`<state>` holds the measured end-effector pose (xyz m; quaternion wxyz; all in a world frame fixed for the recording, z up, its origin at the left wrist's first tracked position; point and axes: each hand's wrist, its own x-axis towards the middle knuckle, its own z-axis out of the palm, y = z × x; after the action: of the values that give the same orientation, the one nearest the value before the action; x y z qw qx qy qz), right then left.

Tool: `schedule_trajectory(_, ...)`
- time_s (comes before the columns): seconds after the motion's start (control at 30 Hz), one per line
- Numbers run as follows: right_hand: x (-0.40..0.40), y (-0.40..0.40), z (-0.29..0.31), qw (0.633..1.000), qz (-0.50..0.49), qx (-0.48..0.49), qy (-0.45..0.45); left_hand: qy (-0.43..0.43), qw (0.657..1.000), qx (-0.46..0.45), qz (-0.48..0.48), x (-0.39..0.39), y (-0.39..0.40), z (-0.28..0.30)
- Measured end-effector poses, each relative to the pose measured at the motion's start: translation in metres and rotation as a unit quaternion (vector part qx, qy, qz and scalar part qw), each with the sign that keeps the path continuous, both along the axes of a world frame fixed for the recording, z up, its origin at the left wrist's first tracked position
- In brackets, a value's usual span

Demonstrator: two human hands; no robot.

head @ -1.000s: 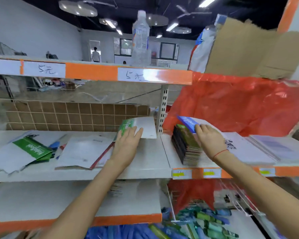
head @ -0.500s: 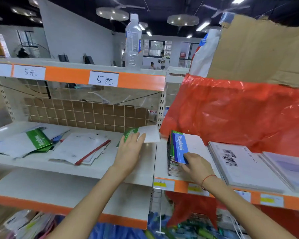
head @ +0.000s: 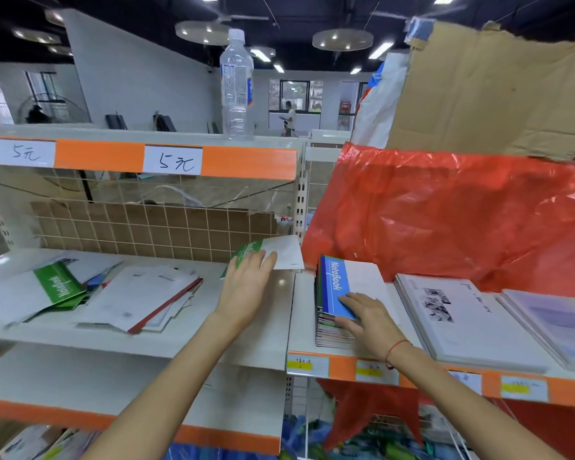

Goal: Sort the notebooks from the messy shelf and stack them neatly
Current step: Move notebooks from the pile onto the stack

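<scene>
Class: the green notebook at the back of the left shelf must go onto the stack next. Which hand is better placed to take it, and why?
Left. The left hand already lies on the green notebook, while the right hand rests on the blue notebook topping the stack.

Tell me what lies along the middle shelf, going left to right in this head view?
Green-spined notebook on a messy pile → red-edged pile of white notebooks → left hand on a green-and-white notebook → neat stack topped by a blue notebook, right hand on it → white book with a picture.
</scene>
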<state>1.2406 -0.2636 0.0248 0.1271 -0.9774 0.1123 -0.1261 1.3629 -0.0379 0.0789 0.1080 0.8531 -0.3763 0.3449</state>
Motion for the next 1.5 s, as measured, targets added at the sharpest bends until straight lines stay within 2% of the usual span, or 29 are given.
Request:
schedule_trajectory(0.57,0.013,-0.005,0.003,0.998,0.012,-0.042,-0.036,-0.004,0.998,-0.031,-0.049,0.002,-0.016,0.01)
schedule_trajectory(0.73,0.006,-0.007,0.006,0.998,0.023,-0.052,-0.03,-0.018,0.998,-0.013,-0.066,0.003,-0.028,0.008)
schedule_trajectory(0.87,-0.008,-0.028,0.011,0.99,-0.033,-0.06,-0.125,-0.026,0.995,-0.001,-0.099,-0.001,-0.051,0.009)
schedule_trajectory(1.03,-0.041,-0.069,0.021,0.975,-0.13,-0.07,-0.167,-0.014,0.991,0.053,-0.12,-0.017,-0.098,0.005)
schedule_trajectory(1.17,-0.063,-0.081,0.016,0.968,-0.173,-0.076,-0.165,0.034,0.982,0.126,-0.136,-0.042,-0.122,0.001)
schedule_trajectory(1.33,-0.073,-0.086,0.004,0.965,-0.179,-0.094,-0.168,0.175,0.94,0.257,-0.139,-0.047,-0.13,-0.017)
schedule_trajectory(1.43,-0.071,-0.082,0.007,0.965,-0.172,-0.095,-0.175,0.243,0.916,0.285,-0.146,-0.04,-0.127,-0.016)
schedule_trajectory(1.5,-0.07,-0.079,0.009,0.965,-0.165,-0.098,-0.182,0.261,0.911,0.278,-0.154,-0.038,-0.125,-0.014)
